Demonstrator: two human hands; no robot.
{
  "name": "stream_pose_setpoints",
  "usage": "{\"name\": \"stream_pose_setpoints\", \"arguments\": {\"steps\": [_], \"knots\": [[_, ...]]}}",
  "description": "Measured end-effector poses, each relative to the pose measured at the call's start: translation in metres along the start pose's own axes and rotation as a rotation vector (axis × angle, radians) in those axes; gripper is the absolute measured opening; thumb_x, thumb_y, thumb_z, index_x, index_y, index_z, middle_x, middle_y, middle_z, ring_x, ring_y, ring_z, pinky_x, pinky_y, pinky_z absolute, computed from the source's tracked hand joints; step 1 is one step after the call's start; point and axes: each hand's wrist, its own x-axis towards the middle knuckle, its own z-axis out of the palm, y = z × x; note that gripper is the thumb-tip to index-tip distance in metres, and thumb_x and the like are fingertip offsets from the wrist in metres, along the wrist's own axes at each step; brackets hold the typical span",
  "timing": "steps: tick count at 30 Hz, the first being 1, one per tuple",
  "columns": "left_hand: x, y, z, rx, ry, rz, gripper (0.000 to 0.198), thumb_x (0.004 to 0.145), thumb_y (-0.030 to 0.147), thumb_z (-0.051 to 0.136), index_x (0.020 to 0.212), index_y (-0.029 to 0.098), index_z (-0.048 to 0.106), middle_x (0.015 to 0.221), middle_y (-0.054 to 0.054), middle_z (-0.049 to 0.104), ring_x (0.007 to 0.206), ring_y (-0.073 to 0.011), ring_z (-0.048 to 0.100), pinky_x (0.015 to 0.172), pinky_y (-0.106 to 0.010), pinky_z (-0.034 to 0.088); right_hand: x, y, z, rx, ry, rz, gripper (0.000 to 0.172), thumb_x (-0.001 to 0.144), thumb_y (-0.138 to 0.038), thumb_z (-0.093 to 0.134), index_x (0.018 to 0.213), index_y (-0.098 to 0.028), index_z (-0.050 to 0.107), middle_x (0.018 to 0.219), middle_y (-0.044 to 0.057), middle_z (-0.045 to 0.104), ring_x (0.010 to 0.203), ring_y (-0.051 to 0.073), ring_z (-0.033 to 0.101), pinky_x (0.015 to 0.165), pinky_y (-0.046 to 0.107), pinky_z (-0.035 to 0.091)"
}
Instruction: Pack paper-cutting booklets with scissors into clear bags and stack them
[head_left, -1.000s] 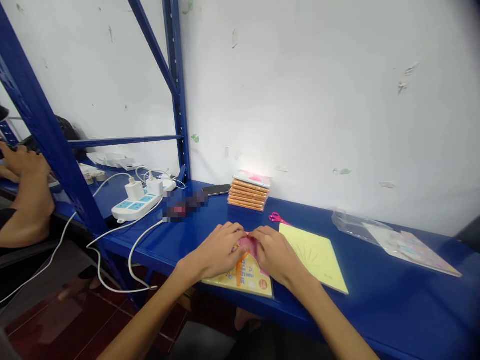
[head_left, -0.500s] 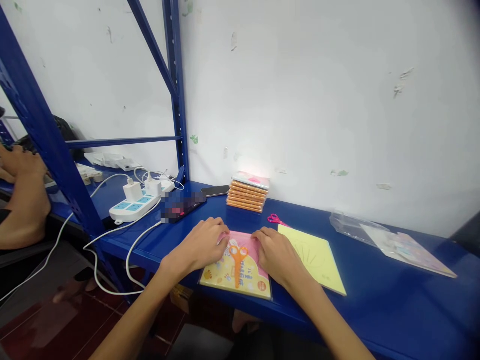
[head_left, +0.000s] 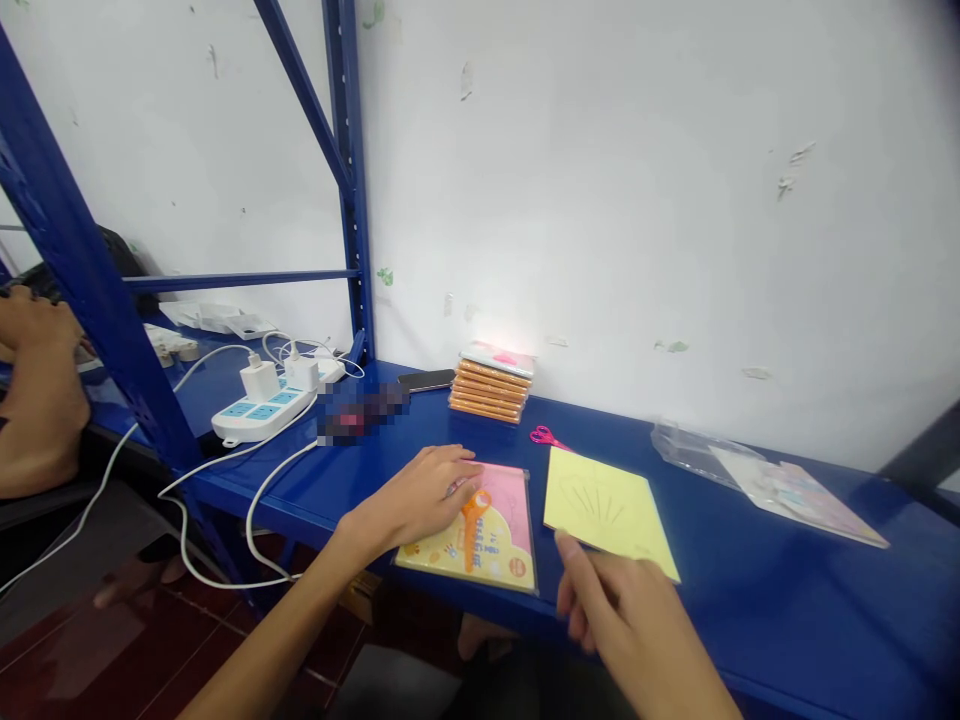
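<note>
A clear-wrapped pink and yellow craft packet (head_left: 499, 575) lies near the desk's front edge, with orange scissors (head_left: 474, 530) on its front. My left hand (head_left: 431, 495) rests flat over the packet's left and upper part, fingers stretched out, covering part of the scissors' handles. To the packet's right, my right hand (head_left: 626, 610) hovers at the desk's front edge, index finger extended and the other fingers loosely curled. Nothing shows in it. Just beyond is a yellow sheet or pad (head_left: 600, 500) with pencil lines in a fan shape. Pink scissors (head_left: 544, 436) lie behind it, partly hidden.
A stack of orange packets (head_left: 491, 385) stands by the wall, near a dark phone (head_left: 426, 380). Leftward are a power strip (head_left: 262, 415) with chargers and white cables (head_left: 259, 500), and a blue post (head_left: 90, 240). Clear plastic wrapping (head_left: 705, 445) lies right. Another person's arm (head_left: 37, 400) is far left.
My right hand has left the packet's right side and moved right and toward me. My left hand has slid a little right over the packet. The view has shifted slightly.
</note>
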Motion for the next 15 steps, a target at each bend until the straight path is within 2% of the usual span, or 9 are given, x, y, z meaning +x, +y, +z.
{"name": "stream_pose_setpoints", "arguments": {"steps": [2,4,7,9,12,15], "knots": [[0.002,0.003,0.001,-0.010,0.029,-0.007,0.042,0.103,0.035,0.037,0.120,0.021,0.074,0.132,-0.011,0.069,0.125,-0.0270,0.060,0.110,-0.043,0.041,-0.015,0.004,0.008,0.104,-0.137,0.137,0.073,0.097,-0.071,0.034,0.048,-0.024,0.061,0.047,0.006,0.065,0.046,0.021,0.064,0.055,0.031,0.047],[0.003,0.004,-0.002,-0.032,0.043,-0.023,0.042,0.103,0.034,0.036,0.109,0.020,0.076,0.122,-0.010,0.073,0.113,-0.0254,0.065,0.104,-0.039,0.045,-0.022,0.007,0.020,0.235,-0.195,0.200,0.073,0.094,-0.076,0.037,0.056,-0.022,0.069,0.050,0.007,0.069,0.044,0.020,0.065,0.050,0.029,0.046],[0.004,0.002,-0.007,-0.078,0.041,-0.009,0.040,0.103,0.033,0.038,0.098,0.019,0.075,0.105,-0.008,0.075,0.099,-0.0226,0.068,0.095,-0.033,0.047,-0.019,0.004,0.040,0.403,-0.242,0.213,0.068,0.090,-0.077,0.045,0.080,-0.018,0.078,0.064,0.009,0.076,0.044,0.018,0.065,0.045,0.025,0.042],[0.005,0.000,-0.009,-0.099,0.046,-0.001,0.037,0.101,0.033,0.041,0.095,0.020,0.074,0.098,-0.007,0.075,0.093,-0.0218,0.067,0.090,-0.031,0.047,-0.015,-0.001,0.050,0.463,-0.279,0.210,0.065,0.089,-0.075,0.049,0.084,-0.017,0.078,0.067,0.009,0.076,0.044,0.017,0.065,0.043,0.023,0.040],[0.006,-0.003,-0.010,-0.115,0.054,-0.006,0.036,0.100,0.033,0.042,0.089,0.019,0.073,0.091,-0.005,0.073,0.086,-0.0210,0.066,0.083,-0.030,0.046,-0.011,-0.006,0.058,0.367,-0.266,0.184,0.062,0.090,-0.072,0.050,0.075,-0.019,0.077,0.063,0.008,0.074,0.045,0.019,0.066,0.045,0.025,0.041],[0.008,-0.005,-0.009,-0.116,0.060,-0.018,0.037,0.100,0.033,0.042,0.081,0.019,0.070,0.083,-0.004,0.070,0.077,-0.0193,0.063,0.076,-0.029,0.044,-0.013,0.000,0.058,0.183,-0.208,0.162,0.064,0.094,-0.070,0.046,0.061,-0.022,0.073,0.056,0.006,0.071,0.047,0.021,0.066,0.061,0.031,0.051]]}}
